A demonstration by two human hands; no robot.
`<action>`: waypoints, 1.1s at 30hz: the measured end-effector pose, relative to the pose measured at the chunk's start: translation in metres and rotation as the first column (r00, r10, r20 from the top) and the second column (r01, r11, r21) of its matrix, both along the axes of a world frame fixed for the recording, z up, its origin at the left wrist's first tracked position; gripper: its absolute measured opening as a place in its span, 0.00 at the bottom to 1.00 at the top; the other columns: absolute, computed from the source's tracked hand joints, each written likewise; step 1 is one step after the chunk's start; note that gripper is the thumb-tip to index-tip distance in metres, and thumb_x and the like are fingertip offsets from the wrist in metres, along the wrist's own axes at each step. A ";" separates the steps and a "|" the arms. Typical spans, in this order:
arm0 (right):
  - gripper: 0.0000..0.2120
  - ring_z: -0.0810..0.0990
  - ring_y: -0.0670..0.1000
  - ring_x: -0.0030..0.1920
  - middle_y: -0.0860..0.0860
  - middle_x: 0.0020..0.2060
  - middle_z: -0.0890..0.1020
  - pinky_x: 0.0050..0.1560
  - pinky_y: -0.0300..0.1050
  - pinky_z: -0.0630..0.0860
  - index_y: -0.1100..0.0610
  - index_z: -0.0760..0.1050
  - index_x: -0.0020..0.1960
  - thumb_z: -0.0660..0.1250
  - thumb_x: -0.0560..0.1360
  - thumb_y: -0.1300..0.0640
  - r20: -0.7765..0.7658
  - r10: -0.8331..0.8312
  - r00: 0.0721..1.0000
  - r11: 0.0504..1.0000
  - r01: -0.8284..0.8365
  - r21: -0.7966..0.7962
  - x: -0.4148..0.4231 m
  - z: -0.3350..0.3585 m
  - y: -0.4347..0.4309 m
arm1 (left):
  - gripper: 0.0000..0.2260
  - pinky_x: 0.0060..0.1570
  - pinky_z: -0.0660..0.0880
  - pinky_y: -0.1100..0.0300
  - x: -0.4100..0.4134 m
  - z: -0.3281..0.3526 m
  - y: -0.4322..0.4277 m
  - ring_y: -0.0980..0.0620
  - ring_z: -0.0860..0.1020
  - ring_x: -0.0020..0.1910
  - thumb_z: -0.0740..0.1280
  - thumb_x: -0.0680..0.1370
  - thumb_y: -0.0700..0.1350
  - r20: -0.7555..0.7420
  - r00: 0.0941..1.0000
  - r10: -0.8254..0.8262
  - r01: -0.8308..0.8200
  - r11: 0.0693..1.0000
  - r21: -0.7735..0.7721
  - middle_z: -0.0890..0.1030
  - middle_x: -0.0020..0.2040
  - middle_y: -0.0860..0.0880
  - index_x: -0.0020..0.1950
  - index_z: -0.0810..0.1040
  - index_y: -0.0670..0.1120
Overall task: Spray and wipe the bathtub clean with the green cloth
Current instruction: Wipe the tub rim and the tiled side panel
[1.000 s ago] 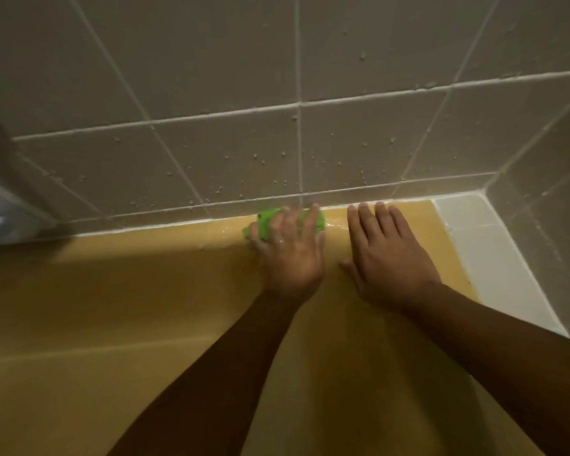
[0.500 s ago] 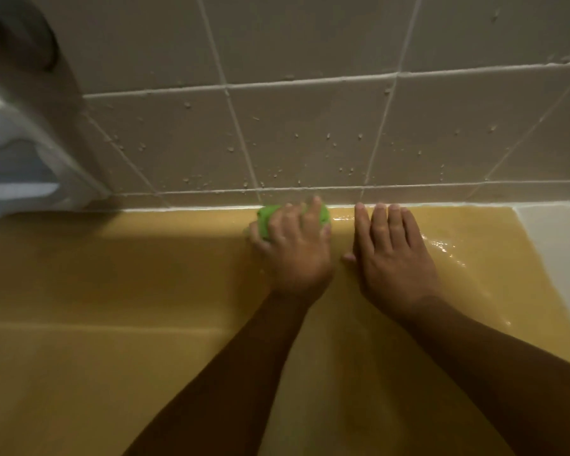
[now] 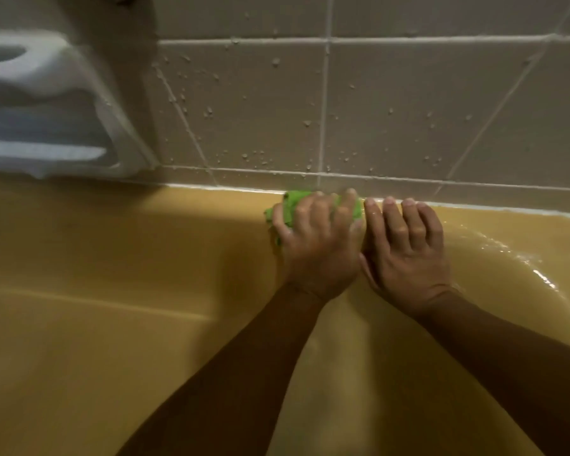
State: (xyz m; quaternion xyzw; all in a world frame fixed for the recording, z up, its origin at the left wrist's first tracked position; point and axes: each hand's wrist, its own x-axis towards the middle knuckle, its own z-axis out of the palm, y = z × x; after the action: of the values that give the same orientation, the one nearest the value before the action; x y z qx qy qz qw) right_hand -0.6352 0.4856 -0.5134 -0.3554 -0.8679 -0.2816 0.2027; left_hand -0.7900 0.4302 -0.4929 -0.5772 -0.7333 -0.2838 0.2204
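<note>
The yellow bathtub point(image 3: 119, 274) fills the lower part of the head view, its far rim meeting the tiled wall. My left hand point(image 3: 316, 245) grips the bunched green cloth point(image 3: 290, 205) and presses it onto the tub's far rim, close to the white caulk line. Most of the cloth is hidden under the fingers. Right beside it, my right hand point(image 3: 405, 248) lies flat on the tub surface with its fingers straight and holds nothing. The tub to the right of my hands is wet and shiny.
A grey tiled wall point(image 3: 392, 103) dotted with water drops rises behind the tub. A white plastic fixture point(image 3: 46, 103) hangs on the wall at the upper left, just above the rim.
Both hands, with the cloth, have slid left along the tub's far rim. The view has followed, so the white fixture is now larger at the left and the white corner ledge is gone.
</note>
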 end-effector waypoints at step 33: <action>0.39 0.64 0.66 0.69 0.63 0.70 0.65 0.72 0.66 0.61 0.62 0.58 0.82 0.60 0.83 0.36 -0.088 0.037 0.995 0.999 -0.035 0.025 -0.148 -0.006 -0.032 | 0.17 0.66 0.67 0.34 -0.229 -0.011 -0.070 0.37 0.78 0.58 0.53 0.86 0.57 -0.058 0.998 -0.031 0.035 0.997 0.064 0.81 0.56 0.40 0.68 0.71 0.49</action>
State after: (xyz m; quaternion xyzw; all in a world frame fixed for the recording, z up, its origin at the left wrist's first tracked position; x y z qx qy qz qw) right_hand -0.7833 0.4533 -0.5190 -0.3496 -0.8610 -0.2720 0.2500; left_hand -1.0188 0.3607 -0.5036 -0.5895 -0.7075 -0.2945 0.2552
